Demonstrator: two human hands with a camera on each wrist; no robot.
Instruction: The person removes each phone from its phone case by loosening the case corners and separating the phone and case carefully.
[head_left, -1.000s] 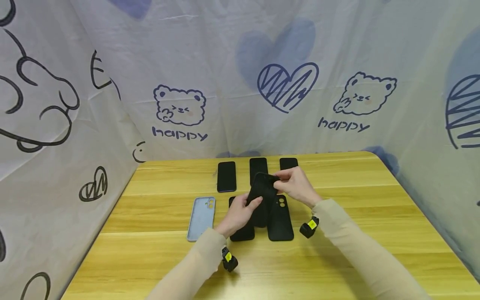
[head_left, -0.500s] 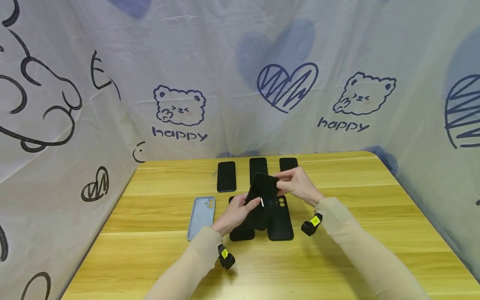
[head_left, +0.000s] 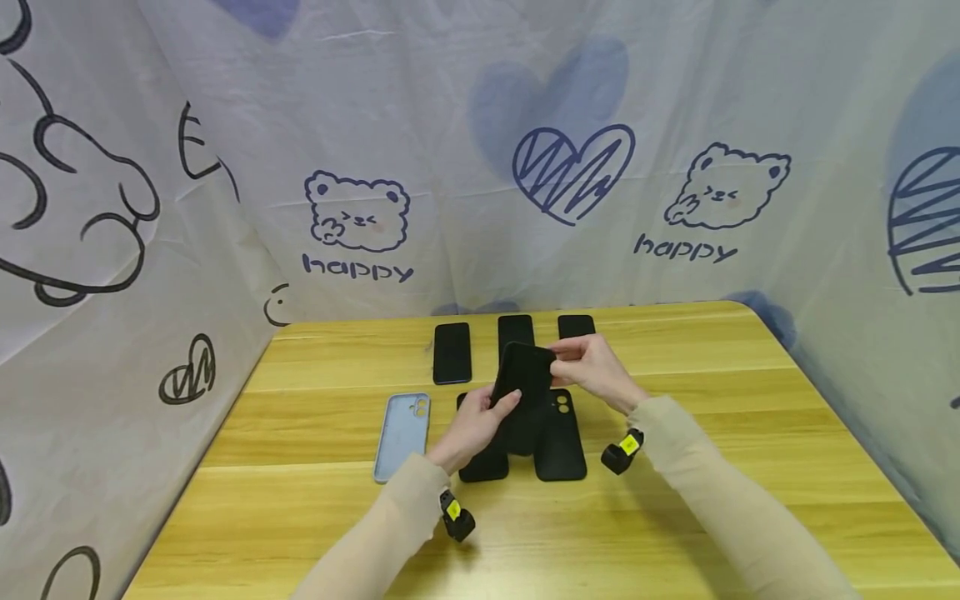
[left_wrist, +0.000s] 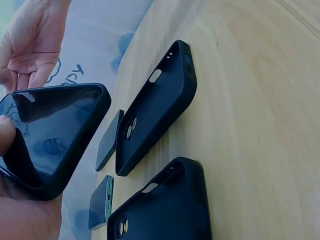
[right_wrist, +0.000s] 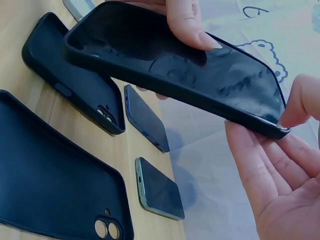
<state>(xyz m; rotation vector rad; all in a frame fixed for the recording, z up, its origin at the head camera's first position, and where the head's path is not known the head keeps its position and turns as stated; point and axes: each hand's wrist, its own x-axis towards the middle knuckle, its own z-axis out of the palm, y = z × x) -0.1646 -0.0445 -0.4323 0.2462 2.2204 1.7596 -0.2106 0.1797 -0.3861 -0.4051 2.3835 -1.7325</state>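
A smartphone (head_left: pixel 529 379) in a black phone case (right_wrist: pixel 145 86) is held above the table, screen side up and tilted. My left hand (head_left: pixel 474 425) grips it by the long sides, thumb lying over the dark screen. At its far corner my right hand (head_left: pixel 592 368) pinches the phone and case edge, thumb on top and fingers beneath, as the right wrist view shows. Along that corner the screen edge lies very close to the case rim; whether it is fully seated I cannot tell. Below lie two black phone cases (head_left: pixel 562 450), hollow side up, with camera cutouts.
Three phones stand in a row at the back: a left phone (head_left: pixel 452 354), a middle phone (head_left: pixel 516 328) and a right phone (head_left: pixel 576 326), partly hidden by my hand. A light blue phone case (head_left: pixel 402 437) lies left on the wooden table (head_left: pixel 300 500). A printed curtain (head_left: pixel 465 167) hangs behind.
The held phone has tilted slightly, and a bright reflection on its screen has come and gone. Both hands keep nearly the same hold, with small shifts of the right fingers at the corner.
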